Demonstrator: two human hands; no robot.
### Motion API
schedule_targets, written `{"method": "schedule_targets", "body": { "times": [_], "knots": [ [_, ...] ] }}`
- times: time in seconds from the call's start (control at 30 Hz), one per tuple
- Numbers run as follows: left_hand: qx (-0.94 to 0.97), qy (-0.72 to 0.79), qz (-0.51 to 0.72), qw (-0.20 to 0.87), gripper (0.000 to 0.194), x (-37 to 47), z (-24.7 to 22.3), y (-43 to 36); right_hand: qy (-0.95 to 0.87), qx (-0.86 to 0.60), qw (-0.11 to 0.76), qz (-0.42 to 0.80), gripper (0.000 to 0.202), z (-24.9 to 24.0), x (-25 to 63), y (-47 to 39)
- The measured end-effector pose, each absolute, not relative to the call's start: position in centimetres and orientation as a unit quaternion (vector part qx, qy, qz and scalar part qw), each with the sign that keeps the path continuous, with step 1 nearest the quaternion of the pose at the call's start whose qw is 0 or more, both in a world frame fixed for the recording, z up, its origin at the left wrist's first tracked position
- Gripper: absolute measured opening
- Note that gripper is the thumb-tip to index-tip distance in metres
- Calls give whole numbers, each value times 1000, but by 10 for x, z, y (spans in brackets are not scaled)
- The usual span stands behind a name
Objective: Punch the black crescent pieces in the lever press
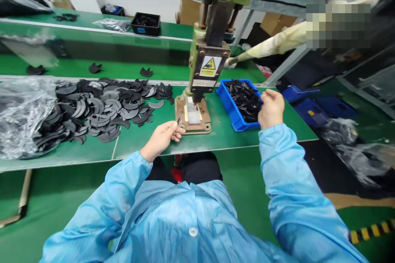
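Observation:
A small black part (179,120) is pinched between the thumb and finger of my left hand (165,135), just left of the press base (203,126). My right hand (271,108) has its fingers curled at the right rim of a blue bin (233,118); what its fingertips hold, if anything, is hidden. Many slim black pieces (243,98) fill that bin. Above the base stands the hand press (206,68) with a yellow warning label. Curved dark grey parts (105,109) lie in a large heap to the left.
Clear plastic bag (24,115) at the far left of the green table (138,141). Behind are a black bin (145,24) and a few loose curved parts (95,68). A wrapped press lever (277,43) reaches out to the upper right.

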State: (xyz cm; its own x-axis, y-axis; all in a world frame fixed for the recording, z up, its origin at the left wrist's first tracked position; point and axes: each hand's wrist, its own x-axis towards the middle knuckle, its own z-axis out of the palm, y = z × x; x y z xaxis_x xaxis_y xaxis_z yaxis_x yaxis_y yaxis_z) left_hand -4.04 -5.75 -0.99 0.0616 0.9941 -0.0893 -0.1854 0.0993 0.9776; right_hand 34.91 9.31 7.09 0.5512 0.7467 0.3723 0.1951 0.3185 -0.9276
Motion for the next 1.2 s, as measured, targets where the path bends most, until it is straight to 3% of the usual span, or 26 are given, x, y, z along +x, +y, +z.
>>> {"method": "schedule_targets", "body": {
  "times": [0.13,0.23,0.37,0.53,0.97,1.2],
  "knots": [
    [451,467,515,560,58,-63,-13,-64,-494,-566,653,99,30,63,328,77],
    [485,474,506,533,60,-76,-11,-71,-611,-524,594,14,26,51,284,36],
    [535,476,476,510,54,-83,-8,-85,-751,-416,504,93,24,30,218,-22],
    [571,480,439,501,52,-80,-6,-103,-816,-343,429,181,42,8,170,-57],
    [583,456,415,529,47,-71,7,-123,-799,-338,402,292,23,-7,163,-70],
    [502,411,409,641,42,-64,3,-117,-834,-275,432,205,31,-9,168,-68]
  ]
}}
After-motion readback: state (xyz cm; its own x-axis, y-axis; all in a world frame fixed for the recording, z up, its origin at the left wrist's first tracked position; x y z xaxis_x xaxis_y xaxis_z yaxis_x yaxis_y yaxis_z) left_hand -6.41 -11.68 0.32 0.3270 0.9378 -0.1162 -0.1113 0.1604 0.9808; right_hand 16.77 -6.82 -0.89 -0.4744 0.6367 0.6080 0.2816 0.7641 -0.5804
